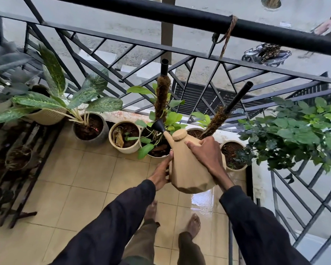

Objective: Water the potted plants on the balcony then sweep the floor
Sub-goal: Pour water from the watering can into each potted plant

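Note:
A tan watering can (189, 173) with a black funnel spout (159, 125) is tilted toward a cream pot (141, 138) holding a leafy climber on a moss pole (161, 98). My right hand (204, 152) grips the can's handle from above. My left hand (161, 172) supports the can's left side with straight fingers. More pots stand in a row by the railing: a grey one (101, 131), a cream one (114, 139) with dry leaves, and one (235, 168) at the right.
A black metal railing (199, 20) closes the balcony ahead and to the right. A dark plant stand (27, 169) with pots fills the left side. A bushy plant (298, 131) overhangs at right. The tile floor (84, 178) is wet near my bare feet (194, 225).

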